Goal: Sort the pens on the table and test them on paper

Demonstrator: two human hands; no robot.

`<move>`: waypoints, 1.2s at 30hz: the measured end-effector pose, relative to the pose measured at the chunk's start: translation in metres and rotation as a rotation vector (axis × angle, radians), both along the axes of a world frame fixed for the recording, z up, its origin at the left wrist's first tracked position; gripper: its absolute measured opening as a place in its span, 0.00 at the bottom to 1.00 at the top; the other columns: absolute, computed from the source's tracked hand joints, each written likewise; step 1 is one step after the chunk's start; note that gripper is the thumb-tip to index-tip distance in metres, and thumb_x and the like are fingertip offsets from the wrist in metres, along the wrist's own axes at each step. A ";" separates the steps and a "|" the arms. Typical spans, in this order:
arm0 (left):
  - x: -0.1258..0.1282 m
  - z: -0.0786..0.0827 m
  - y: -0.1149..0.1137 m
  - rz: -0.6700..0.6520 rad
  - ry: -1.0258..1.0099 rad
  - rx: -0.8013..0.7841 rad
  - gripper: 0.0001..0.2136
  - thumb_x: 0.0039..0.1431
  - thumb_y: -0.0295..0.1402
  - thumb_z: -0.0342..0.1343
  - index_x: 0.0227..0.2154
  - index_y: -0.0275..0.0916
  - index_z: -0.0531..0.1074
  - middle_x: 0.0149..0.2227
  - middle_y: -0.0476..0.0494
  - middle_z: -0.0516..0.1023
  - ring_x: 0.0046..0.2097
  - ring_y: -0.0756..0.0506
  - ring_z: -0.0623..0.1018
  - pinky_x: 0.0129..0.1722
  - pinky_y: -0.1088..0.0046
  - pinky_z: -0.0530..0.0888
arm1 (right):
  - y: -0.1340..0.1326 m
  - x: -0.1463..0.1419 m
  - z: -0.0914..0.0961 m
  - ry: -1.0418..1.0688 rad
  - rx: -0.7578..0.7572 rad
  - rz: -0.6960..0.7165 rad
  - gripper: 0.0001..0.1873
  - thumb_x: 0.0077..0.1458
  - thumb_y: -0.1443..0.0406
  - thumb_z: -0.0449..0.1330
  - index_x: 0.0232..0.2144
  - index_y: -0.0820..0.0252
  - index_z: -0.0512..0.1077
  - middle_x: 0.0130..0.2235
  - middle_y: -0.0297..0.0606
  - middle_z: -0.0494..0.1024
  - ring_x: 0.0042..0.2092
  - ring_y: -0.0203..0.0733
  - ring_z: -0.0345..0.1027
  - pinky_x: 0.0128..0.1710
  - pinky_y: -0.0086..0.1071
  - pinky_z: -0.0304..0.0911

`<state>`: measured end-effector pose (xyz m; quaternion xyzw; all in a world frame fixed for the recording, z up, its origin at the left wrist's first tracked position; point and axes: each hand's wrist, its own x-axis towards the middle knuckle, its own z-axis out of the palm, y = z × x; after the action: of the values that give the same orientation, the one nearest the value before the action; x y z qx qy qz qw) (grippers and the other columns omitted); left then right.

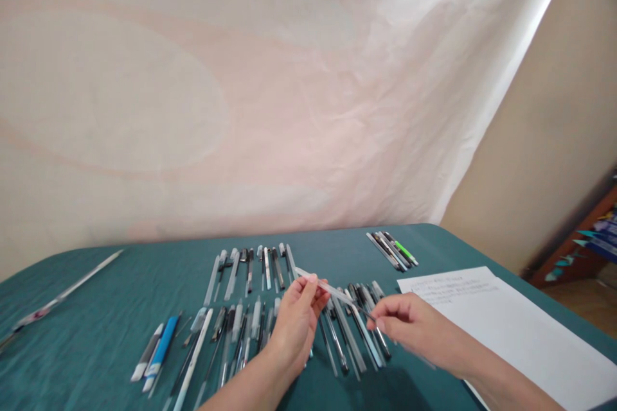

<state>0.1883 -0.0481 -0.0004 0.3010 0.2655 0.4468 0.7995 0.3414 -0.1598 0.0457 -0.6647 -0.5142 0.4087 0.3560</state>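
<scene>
My left hand (296, 321) pinches a clear pen barrel (332, 291) between thumb and fingers, holding it a little above the table. My right hand (409, 324) is closed at the barrel's near end, fingertips pinched on a thin dark refill (369, 316) that lines up with it. Both hands hover over rows of pens (250, 270) laid side by side on the teal tablecloth (120, 295). More pens (359, 327) lie directly under the hands.
A small bunch of pens (393, 250) with a green one lies at the back right. White paper sheets (506, 327) cover the table's right side. A long white stick (67, 289) lies far left. A pale cloth backdrop (241, 90) hangs behind; shelves (583, 237) stand at right.
</scene>
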 end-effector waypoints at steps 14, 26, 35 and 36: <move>-0.005 -0.001 0.000 -0.118 -0.094 -0.286 0.01 0.54 0.24 0.53 0.29 0.32 0.68 0.32 0.41 0.75 0.37 0.48 0.78 0.32 0.83 0.76 | 0.008 0.016 -0.001 0.350 0.225 -0.291 0.18 0.53 0.52 0.50 0.30 0.61 0.67 0.22 0.28 0.62 0.18 0.26 0.48 0.15 0.23 0.44; -0.006 -0.005 0.002 -0.152 -0.179 -0.288 0.04 0.56 0.22 0.50 0.32 0.32 0.69 0.31 0.41 0.76 0.36 0.48 0.78 0.38 0.77 0.76 | 0.022 0.066 -0.056 -0.793 0.255 -0.096 0.11 0.53 0.65 0.49 0.30 0.57 0.71 0.32 0.36 0.70 0.32 0.38 0.65 0.35 0.31 0.58; -0.006 -0.009 0.002 -0.176 -0.195 -0.261 0.04 0.56 0.22 0.50 0.34 0.33 0.68 0.33 0.41 0.76 0.40 0.47 0.77 0.42 0.74 0.74 | 0.021 0.065 -0.061 -0.851 0.181 -0.044 0.12 0.53 0.67 0.49 0.31 0.56 0.72 0.33 0.35 0.69 0.35 0.38 0.66 0.36 0.30 0.58; -0.006 -0.009 0.002 -0.175 -0.193 -0.262 0.04 0.55 0.22 0.51 0.34 0.33 0.68 0.34 0.41 0.76 0.40 0.47 0.77 0.43 0.74 0.74 | 0.020 0.065 -0.060 -0.854 0.182 -0.043 0.12 0.53 0.67 0.48 0.31 0.56 0.72 0.33 0.35 0.69 0.35 0.38 0.66 0.36 0.30 0.58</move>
<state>0.1826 -0.0464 -0.0092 0.1719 0.2162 0.3640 0.8895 0.4060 -0.1395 -0.0142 -0.7505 -0.6353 0.0427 0.1769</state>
